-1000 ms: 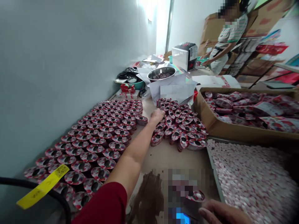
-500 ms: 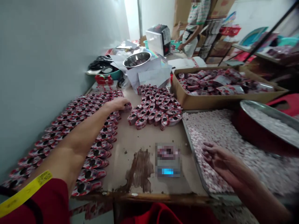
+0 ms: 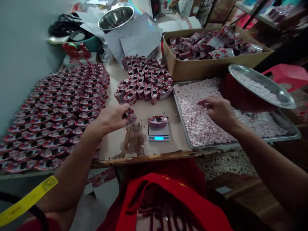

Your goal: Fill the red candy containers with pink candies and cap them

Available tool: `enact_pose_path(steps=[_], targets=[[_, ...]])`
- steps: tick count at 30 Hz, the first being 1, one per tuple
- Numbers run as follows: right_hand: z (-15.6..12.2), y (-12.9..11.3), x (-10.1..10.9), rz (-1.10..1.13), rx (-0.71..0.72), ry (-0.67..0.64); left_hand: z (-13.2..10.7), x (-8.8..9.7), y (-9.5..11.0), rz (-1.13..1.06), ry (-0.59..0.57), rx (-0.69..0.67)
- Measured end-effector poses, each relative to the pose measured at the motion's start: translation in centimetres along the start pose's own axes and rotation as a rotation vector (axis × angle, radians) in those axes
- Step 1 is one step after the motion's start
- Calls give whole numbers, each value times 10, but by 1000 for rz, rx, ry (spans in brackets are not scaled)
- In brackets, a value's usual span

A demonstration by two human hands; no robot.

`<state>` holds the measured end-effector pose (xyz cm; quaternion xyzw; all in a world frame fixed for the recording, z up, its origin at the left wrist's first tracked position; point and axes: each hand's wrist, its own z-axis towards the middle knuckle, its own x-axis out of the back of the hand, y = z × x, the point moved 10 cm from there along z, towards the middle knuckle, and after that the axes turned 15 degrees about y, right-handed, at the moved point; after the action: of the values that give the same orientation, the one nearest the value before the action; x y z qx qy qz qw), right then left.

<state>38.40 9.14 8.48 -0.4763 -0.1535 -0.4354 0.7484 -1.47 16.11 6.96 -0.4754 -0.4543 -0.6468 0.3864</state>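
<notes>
My left hand [image 3: 109,119] is closed around a small oval candy pack [image 3: 130,116] with red and white print and a dark round opening. It is held above the table, left of a small digital scale [image 3: 158,132] with a lit blue display. A similar pack [image 3: 158,121] lies on the scale's plate. Over a metal tray [image 3: 189,136] of small white and pinkish candies [image 3: 199,125], my right hand [image 3: 216,110] hovers with its index finger stretched out and the other fingers bent. Nothing shows in it.
Rows of packs [image 3: 55,128] cover the table's left side; a looser cluster [image 3: 144,78] stands behind the scale. A cardboard box [image 3: 192,70] of packs, a tilted metal basin [image 3: 243,93] of candies and a steel bowl [image 3: 115,19] stand farther back. Worn wood edges the front.
My left hand has come back from the packs with one in its grip, toward the scale. My right hand has turned over above the candies. The head view has tilted down.
</notes>
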Motion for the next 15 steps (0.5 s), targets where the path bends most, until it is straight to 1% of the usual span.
enact_pose_path(steps=[2,3,6,9,11,12,14,15], targets=[[1,3,-4,-9,21,-9,-20,-22,8,104,-28,-77],[1,6,-4,-5,9,-4,-26,-29,10,153,-40,-115],[1,12,1,28,-85,36,-30,-28,7,156,-3,-113],[-1,9,5,108,-212,60,-31,-24,12,74,23,-140],[-3,-3,-1,234,-292,53,-32,-24,18,14,39,-164],[-4,-11,-7,314,-329,32,-32,-25,21,-11,47,-166],[-8,-34,-27,452,-377,-55,-31,-29,24,-49,56,-152],[-10,-48,-38,493,-379,-108,-30,-31,25,-63,56,-142]])
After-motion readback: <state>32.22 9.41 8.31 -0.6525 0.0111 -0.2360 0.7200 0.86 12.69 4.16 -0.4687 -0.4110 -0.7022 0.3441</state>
